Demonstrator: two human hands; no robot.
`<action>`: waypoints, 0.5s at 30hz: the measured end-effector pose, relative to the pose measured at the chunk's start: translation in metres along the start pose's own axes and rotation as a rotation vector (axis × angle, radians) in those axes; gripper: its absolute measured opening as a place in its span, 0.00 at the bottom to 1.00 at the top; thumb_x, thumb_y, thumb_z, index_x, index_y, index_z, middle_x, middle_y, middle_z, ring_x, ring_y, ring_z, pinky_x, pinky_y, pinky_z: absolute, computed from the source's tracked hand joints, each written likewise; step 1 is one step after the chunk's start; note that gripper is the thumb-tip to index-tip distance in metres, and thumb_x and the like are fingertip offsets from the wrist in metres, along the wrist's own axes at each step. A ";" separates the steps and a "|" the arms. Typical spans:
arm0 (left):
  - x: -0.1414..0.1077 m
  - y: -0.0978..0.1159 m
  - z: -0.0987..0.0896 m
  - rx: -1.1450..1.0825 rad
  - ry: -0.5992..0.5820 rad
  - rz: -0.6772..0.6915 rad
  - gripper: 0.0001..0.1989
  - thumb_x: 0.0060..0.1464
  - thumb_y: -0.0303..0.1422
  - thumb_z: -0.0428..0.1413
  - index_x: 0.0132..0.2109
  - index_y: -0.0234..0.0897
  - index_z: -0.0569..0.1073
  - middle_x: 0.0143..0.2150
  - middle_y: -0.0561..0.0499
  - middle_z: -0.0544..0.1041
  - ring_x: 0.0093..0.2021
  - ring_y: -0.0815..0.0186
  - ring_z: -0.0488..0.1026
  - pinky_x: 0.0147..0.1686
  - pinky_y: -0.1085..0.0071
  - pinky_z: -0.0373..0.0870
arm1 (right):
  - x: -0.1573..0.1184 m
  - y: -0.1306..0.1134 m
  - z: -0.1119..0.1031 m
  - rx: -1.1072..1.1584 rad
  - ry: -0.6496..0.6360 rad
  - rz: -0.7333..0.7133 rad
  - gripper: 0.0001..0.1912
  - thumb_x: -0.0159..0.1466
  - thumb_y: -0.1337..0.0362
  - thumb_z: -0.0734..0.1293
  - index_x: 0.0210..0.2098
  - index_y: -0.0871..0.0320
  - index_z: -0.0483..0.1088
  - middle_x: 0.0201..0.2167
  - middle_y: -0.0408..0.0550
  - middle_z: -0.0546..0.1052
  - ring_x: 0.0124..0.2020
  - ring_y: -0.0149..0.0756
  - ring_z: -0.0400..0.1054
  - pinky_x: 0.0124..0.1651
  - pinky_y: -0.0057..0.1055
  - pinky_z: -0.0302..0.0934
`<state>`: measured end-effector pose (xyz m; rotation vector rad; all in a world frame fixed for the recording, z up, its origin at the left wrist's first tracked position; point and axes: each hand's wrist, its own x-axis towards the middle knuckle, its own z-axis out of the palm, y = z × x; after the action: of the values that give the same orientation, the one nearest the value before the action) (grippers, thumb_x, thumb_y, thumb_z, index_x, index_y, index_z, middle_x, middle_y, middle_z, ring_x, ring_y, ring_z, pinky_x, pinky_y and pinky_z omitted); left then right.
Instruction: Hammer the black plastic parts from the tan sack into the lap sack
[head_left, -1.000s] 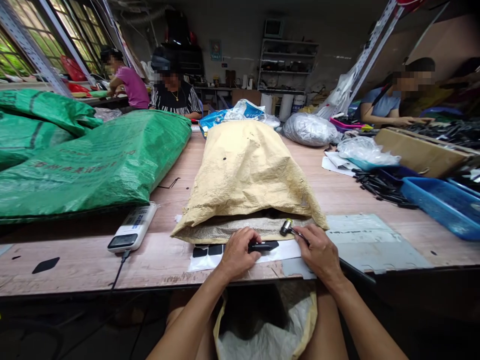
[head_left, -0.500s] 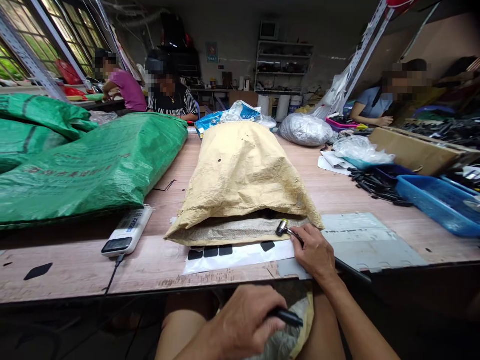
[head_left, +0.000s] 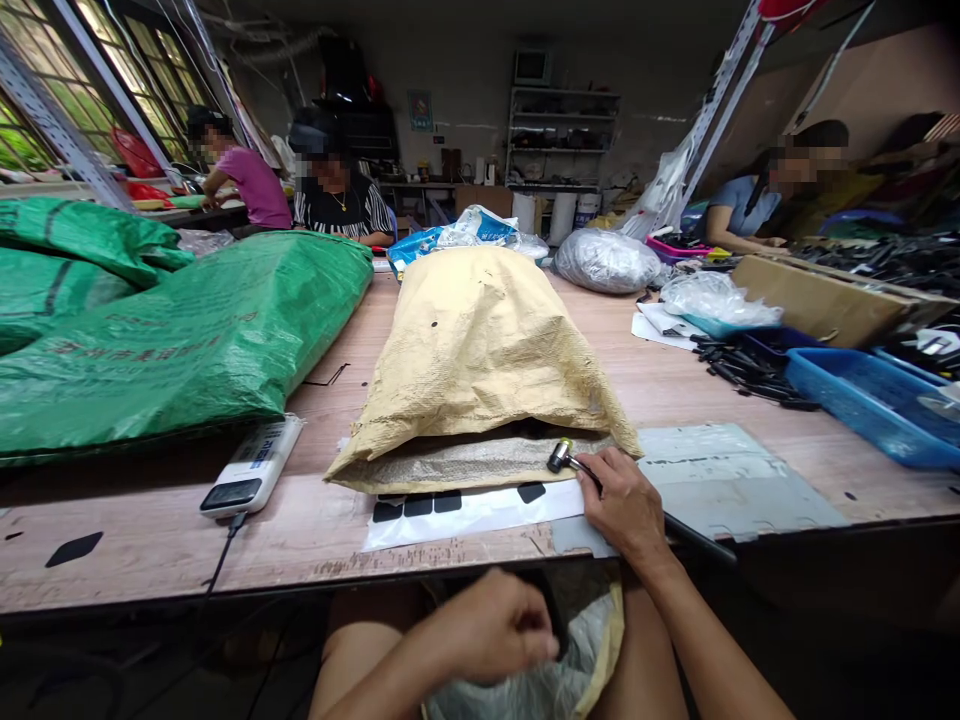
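My right hand [head_left: 621, 500] rests at the table edge, closed round the handle of a small hammer [head_left: 559, 455]. The hammer's metal head has a yellow face and a black face; it lies by the mouth of a tan woven sack [head_left: 480, 340]. Behind my wrist the black handle end sticks out. Over my lap, my left hand [head_left: 502, 625] has curled fingers, slightly blurred. A dark shape shows beside them, and I cannot make out what it is. Below it, an open sack [head_left: 600, 660] with a pale lining sits between my legs. Black rounded pads [head_left: 448, 500] lie on a white strip [head_left: 480, 523].
A white power bank [head_left: 255, 470] with a cable and a green sack [head_left: 172, 350] lie left. A grey sheet [head_left: 735, 480], blue tray [head_left: 877, 400] and black parts [head_left: 750, 370] are right. Co-workers sit at the back left and far right.
My left hand has turned and the black handle that stuck out of it no longer shows clearly; a dark shape is beside the fingers. My right hand keeps the hammer in place.
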<state>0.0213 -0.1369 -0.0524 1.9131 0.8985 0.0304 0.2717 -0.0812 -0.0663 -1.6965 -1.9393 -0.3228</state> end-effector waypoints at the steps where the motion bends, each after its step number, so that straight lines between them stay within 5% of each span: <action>1: 0.006 0.011 -0.021 0.004 0.082 0.053 0.11 0.59 0.38 0.53 0.39 0.42 0.79 0.31 0.53 0.80 0.31 0.65 0.75 0.30 0.73 0.66 | 0.000 0.000 0.000 -0.002 -0.003 0.001 0.11 0.68 0.62 0.62 0.46 0.53 0.74 0.36 0.47 0.73 0.42 0.40 0.65 0.44 0.34 0.58; 5: 0.043 0.027 -0.095 0.383 0.566 -0.044 0.11 0.61 0.34 0.51 0.35 0.40 0.78 0.32 0.50 0.80 0.34 0.62 0.75 0.32 0.71 0.65 | 0.001 -0.002 -0.002 0.003 -0.002 0.003 0.11 0.68 0.63 0.62 0.46 0.53 0.74 0.36 0.47 0.73 0.42 0.40 0.66 0.44 0.34 0.58; 10: 0.076 0.026 -0.146 0.505 0.711 -0.109 0.11 0.62 0.31 0.50 0.45 0.41 0.76 0.39 0.45 0.80 0.42 0.55 0.76 0.43 0.63 0.68 | 0.000 -0.002 -0.002 0.021 0.002 0.012 0.11 0.68 0.63 0.62 0.46 0.53 0.74 0.37 0.47 0.73 0.42 0.39 0.66 0.45 0.34 0.59; 15: 0.093 0.039 -0.160 0.575 0.884 -0.066 0.18 0.63 0.29 0.49 0.59 0.40 0.67 0.51 0.42 0.75 0.53 0.55 0.70 0.51 0.62 0.66 | -0.001 0.001 0.002 -0.006 0.011 0.021 0.11 0.67 0.63 0.63 0.46 0.53 0.75 0.38 0.48 0.75 0.41 0.41 0.67 0.44 0.35 0.58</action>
<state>0.0493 0.0315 0.0288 2.4283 1.6886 0.6879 0.2719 -0.0805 -0.0687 -1.7144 -1.9132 -0.3301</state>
